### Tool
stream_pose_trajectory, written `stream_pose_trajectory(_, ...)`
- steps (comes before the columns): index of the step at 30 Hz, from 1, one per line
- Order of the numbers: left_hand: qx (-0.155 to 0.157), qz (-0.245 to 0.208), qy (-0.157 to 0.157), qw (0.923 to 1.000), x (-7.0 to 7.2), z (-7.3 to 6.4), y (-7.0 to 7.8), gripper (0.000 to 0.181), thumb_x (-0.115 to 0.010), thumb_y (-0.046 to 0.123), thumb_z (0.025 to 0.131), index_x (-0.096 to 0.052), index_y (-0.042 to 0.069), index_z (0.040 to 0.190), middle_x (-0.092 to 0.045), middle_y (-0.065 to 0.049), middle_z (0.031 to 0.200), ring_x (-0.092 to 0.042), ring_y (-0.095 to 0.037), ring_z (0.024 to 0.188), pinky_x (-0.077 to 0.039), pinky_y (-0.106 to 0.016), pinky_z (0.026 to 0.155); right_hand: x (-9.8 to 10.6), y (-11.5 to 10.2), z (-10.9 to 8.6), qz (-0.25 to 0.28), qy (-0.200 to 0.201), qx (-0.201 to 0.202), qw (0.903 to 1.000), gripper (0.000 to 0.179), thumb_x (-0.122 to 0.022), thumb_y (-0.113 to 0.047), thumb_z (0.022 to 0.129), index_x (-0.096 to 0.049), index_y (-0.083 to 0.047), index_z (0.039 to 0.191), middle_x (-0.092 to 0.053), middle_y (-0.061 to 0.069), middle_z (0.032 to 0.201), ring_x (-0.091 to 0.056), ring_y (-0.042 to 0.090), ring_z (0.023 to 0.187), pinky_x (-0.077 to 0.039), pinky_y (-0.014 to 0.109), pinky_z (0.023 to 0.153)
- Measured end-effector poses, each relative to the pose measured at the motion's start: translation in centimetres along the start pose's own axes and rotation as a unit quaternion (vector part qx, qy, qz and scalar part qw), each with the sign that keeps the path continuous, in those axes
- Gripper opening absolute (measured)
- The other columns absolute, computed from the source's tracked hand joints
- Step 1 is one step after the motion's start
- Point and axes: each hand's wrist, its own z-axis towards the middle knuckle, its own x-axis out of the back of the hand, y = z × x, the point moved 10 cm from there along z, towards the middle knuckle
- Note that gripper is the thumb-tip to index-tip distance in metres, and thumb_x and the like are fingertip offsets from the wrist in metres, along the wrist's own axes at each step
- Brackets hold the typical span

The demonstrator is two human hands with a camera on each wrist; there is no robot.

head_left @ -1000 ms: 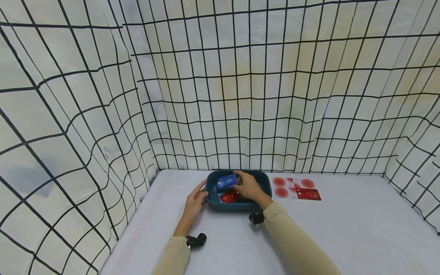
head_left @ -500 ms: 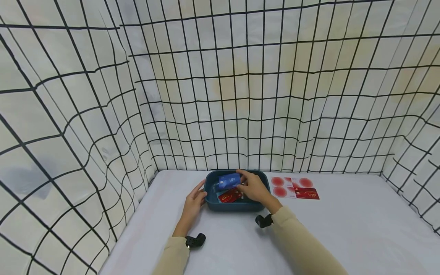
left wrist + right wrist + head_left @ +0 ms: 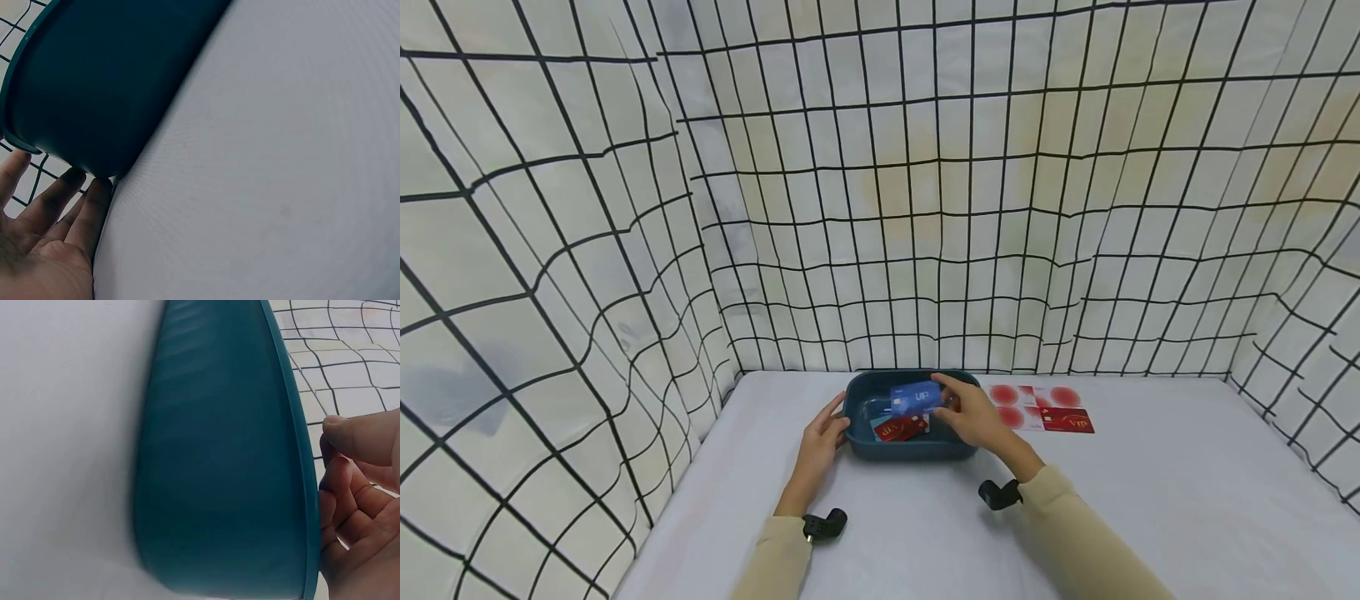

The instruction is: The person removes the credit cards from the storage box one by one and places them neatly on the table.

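A dark teal plastic bin (image 3: pixel 910 452) stands at the back of the table in the head view. My left hand (image 3: pixel 818 442) touches its left end with fingers extended, as the left wrist view confirms at the bin's outer wall (image 3: pixel 87 87). Over the bin, my right hand (image 3: pixel 976 417) pinches a blue VIP card (image 3: pixel 913 398) by its right side between thumb and fingers. In the right wrist view, the card shows only as a thin edge. Beneath it, a red VIP card (image 3: pixel 901 428) lies in the bin, overlapping other cards that are partly hidden.
Right of the bin, another red VIP card (image 3: pixel 1067 420) lies flat beside several white cards with red circles (image 3: pixel 1009 417). White cloth covers the table (image 3: pixel 1150 483). Black netting (image 3: pixel 887 275) over white sheeting rises behind and along both sides.
My right hand has moved right, drawing the blue card rightward and slightly lower over the bin. The left hand stays at the bin's left end.
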Motion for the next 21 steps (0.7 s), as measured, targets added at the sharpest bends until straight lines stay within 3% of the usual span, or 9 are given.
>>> stream_pose_trajectory(12, 0.004, 0.004, 0.003, 1.0000, 0.1, -0.1, -0.1, 0.050, -0.051, 0.017, 0.106, -0.045, 0.023, 0.156, -0.053, -0.021, 0.152, -0.055, -0.034, 0.138, -0.052, -0.038, 0.108, 2.1, 1.3, -2.2, -0.005, 0.001, -0.020, 0.9998, 0.064, -0.073, -0.011, 0.094, -0.048, -0.011, 0.152, -0.062, 0.008, 0.110, -0.052, 0.017, 0.084, -0.049, 0.022, 0.067)
stream_pose_trajectory(21, 0.006, 0.002, 0.002, 1.0000, 0.0, -0.1, -0.1, 0.051, -0.052, 0.019, 0.106, -0.044, 0.023, 0.156, -0.051, -0.021, 0.154, -0.054, -0.034, 0.139, -0.050, -0.041, 0.111, 3.7, 2.3, -3.7, -0.008, 0.014, -0.010, 0.9998, 0.062, -0.072, -0.011, 0.094, -0.050, -0.012, 0.152, -0.060, 0.007, 0.104, -0.053, 0.018, 0.084, -0.051, 0.021, 0.066)
